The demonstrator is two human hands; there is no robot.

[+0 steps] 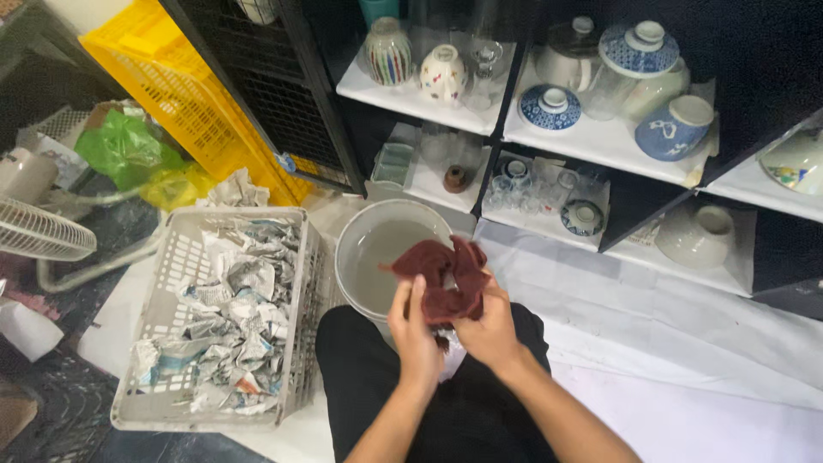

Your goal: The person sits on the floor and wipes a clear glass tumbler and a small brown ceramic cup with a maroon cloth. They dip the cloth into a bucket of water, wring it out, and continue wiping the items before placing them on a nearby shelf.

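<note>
Bunching maroon cloth (442,279) (both hands' grip), above bucket (377,257)

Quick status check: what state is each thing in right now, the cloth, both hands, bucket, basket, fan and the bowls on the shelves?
Cloth: dark red, bunched, held above the bucket.
Left hand: closed on the cloth.
Right hand: closed on the cloth.
Bucket: upright, holding cloudy water.
Basket: filled with crumpled newspaper.
Fan: lying on its side; cannot tell if running.
Bowls: upside down on the shelves.
</note>
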